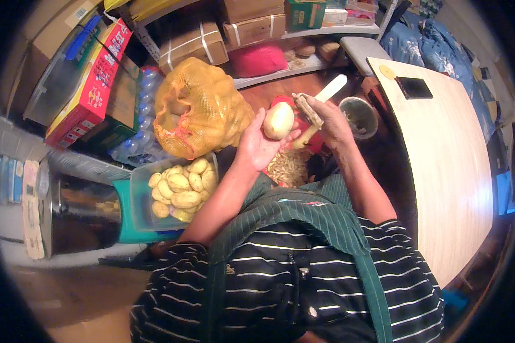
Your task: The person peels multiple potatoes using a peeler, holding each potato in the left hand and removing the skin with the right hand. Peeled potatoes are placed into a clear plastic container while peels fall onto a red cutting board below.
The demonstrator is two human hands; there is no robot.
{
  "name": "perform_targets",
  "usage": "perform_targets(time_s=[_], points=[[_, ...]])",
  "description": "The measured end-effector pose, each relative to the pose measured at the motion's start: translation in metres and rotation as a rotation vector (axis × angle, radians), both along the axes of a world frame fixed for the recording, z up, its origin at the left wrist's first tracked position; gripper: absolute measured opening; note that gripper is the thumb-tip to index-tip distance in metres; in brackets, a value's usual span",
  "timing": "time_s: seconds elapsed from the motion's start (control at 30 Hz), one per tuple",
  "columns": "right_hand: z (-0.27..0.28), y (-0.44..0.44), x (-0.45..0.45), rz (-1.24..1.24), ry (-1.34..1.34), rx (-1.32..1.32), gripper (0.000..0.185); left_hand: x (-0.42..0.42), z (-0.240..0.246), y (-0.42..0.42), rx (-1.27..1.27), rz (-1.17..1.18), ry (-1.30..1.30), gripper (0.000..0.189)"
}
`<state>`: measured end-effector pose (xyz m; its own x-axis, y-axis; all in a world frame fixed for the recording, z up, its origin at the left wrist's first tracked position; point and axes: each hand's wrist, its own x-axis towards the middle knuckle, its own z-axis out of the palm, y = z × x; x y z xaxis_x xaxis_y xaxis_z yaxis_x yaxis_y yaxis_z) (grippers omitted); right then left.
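Note:
My left hand (256, 148) holds a pale, peeled potato (279, 121) in its palm and fingers. Opposite it, my right hand (337, 126) grips what looks like a peeler (332, 88), its white handle pointing up and away. Brown peel seems to cover the tool's head, and a pale strip (305, 137) hangs below it, close to the potato. Beneath both hands, a heap of potato peelings (288, 168) lies in a red container or bag, mostly hidden. To the left, a clear plastic bin (138, 206) is filled with several peeled potatoes (186, 199).
A yellow mesh sack (201, 107) of potatoes stands ahead left, beside bottled water (146, 98). A white bucket (358, 118) sits right of my right hand. The wooden tabletop (442, 171) flanks my right side, carrying a dark flat object (414, 88). Shelves with cardboard boxes (193, 45) rise ahead.

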<state>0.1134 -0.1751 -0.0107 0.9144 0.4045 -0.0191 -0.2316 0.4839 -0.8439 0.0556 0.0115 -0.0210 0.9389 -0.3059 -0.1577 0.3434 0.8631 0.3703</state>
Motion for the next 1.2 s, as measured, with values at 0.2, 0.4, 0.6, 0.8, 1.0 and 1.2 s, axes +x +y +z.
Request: perform_targets(time_s=[0.2,0.4,0.6,0.8,1.0,1.2], points=[[0.023,0.022,-0.033,-0.001,-0.153,-0.319,0.066,0.006,0.004,-0.013,-0.001,0.021,0.003,0.054],[0.013,0.027,-0.023,-0.087,-0.118,-0.22,0.044,-0.008,0.008,-0.01,0.361,0.192,-0.165,0.041],[-0.01,0.004,0.014,-0.078,0.226,0.078,0.036,-0.015,0.018,-0.012,0.321,0.148,-0.224,0.029],[0.009,0.003,-0.025,-0.001,-0.107,-0.042,0.04,-0.009,0.019,-0.01,0.247,0.216,-0.104,0.026],[0.033,0.009,-0.022,-0.061,-0.103,-0.205,0.032,-0.008,0.007,-0.004,0.208,0.036,-0.182,0.034],[0.02,-0.001,-0.016,-0.098,0.102,0.01,0.039,-0.004,0.008,0.0,0.114,-0.103,-0.159,0.044]])
